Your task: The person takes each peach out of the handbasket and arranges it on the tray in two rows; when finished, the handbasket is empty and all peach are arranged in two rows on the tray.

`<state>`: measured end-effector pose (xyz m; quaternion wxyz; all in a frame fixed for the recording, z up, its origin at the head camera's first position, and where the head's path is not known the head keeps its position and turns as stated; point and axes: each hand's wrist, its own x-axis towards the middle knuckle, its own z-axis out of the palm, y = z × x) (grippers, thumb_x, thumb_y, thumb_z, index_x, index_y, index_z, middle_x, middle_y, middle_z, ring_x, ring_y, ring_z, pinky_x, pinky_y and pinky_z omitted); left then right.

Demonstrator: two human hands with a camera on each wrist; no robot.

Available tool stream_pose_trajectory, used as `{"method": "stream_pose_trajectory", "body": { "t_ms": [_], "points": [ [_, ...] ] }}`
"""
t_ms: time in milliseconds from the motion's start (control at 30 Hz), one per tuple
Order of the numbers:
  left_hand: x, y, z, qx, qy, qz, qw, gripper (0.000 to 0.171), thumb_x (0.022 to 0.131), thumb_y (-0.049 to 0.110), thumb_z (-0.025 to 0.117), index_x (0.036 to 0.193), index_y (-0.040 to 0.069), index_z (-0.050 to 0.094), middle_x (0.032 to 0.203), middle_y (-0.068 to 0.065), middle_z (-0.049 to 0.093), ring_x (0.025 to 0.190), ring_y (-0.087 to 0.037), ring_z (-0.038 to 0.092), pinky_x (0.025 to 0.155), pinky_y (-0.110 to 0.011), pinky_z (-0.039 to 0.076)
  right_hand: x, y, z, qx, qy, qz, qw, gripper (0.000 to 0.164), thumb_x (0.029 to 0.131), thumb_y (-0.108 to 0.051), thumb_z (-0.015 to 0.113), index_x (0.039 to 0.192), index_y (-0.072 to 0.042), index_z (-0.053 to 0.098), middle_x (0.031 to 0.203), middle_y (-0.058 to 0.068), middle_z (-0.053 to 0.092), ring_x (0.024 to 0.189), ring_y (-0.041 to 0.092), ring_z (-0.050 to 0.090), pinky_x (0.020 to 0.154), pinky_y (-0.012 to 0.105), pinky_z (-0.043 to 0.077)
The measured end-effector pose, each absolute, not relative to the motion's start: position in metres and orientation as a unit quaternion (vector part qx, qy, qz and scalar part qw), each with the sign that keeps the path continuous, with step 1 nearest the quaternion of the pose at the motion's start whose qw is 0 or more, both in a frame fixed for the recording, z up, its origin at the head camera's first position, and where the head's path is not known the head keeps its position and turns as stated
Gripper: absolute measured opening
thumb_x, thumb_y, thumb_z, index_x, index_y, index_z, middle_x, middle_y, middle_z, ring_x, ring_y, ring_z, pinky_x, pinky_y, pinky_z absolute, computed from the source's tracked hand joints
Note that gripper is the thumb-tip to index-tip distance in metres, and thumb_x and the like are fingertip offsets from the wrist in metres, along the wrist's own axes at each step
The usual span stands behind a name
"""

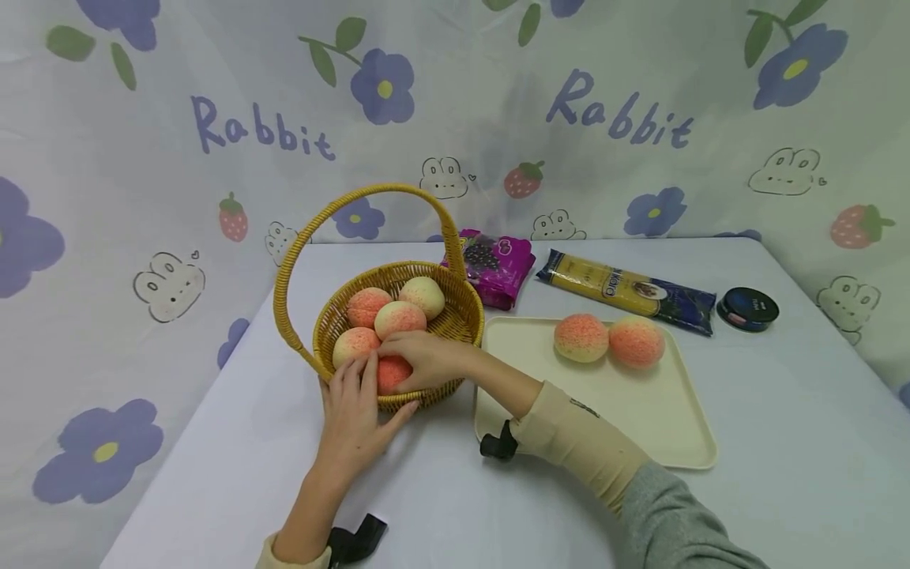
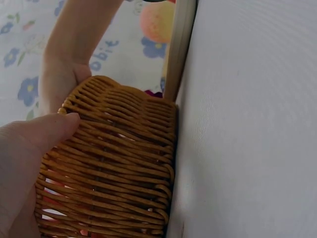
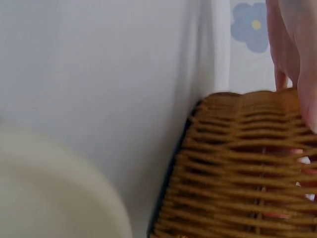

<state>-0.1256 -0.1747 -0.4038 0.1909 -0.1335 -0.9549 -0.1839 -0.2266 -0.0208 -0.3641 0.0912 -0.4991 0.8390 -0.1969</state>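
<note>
A yellow-brown wicker basket (image 1: 472, 312) with a tall arched handle stands on the white table. Inside it lie several peaches, among them a pale one (image 1: 423, 296) at the back and a pink-and-cream one (image 1: 400, 319) in the middle. My right hand (image 1: 426, 359) reaches over the right rim and holds a red peach (image 1: 392, 374) near the front wall. With my left hand (image 1: 353, 419) I grip the basket's front rim, fingers over the top beside that peach. The left wrist view shows the left thumb against the outside of the weave (image 2: 119, 163).
Right of the basket lies a cream tray (image 1: 611, 419) with two peaches (image 1: 581, 338) on it. Behind are a purple packet with a grape picture (image 1: 498, 265), a yellow-and-blue pasta packet (image 1: 626, 291) and a round dark tin (image 1: 748, 308). A patterned curtain (image 1: 455, 118) hangs at the back.
</note>
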Motion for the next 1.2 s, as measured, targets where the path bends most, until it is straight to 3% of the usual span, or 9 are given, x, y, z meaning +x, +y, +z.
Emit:
{"method": "stream_pose_trajectory", "body": {
  "t_ms": [500, 867, 1200],
  "points": [
    [-0.125, -0.174, -0.403, -0.133, -0.956, -0.185, 0.187, 0.089, 0.076, 0.049, 0.067, 0.140, -0.001, 0.031, 0.133, -0.020, 0.036, 0.126, -0.038, 0.024, 0.096, -0.068, 0.009, -0.227, -0.001, -0.353, -0.505, 0.830, -0.225, 0.077, 0.052, 0.079, -0.024, 0.070, 0.127, -0.014, 0.054, 0.130, 0.000, 0.049, 0.122, 0.011, 0.041, 0.100, 0.025, 0.030],
    [-0.126, -0.174, -0.406, -0.136, -0.952, -0.196, 0.192, 0.076, 0.077, 0.050, 0.067, 0.130, 0.001, 0.045, 0.131, -0.019, 0.037, 0.126, -0.038, 0.023, 0.096, -0.068, 0.008, -0.221, 0.011, -0.346, -0.479, 0.845, -0.225, 0.075, 0.056, 0.080, -0.027, 0.070, 0.131, -0.013, 0.050, 0.136, 0.002, 0.045, 0.128, 0.014, 0.036, 0.103, 0.029, 0.027],
    [-0.126, -0.174, -0.407, -0.138, -0.951, -0.194, 0.199, 0.071, 0.076, 0.047, 0.069, 0.125, -0.001, 0.049, 0.130, -0.021, 0.037, 0.125, -0.039, 0.024, 0.095, -0.069, 0.009, -0.215, 0.027, -0.336, -0.474, 0.846, -0.241, 0.024, 0.056, 0.080, -0.031, 0.070, 0.130, -0.015, 0.051, 0.134, 0.000, 0.047, 0.126, 0.013, 0.038, 0.101, 0.029, 0.031]
  ]
}}
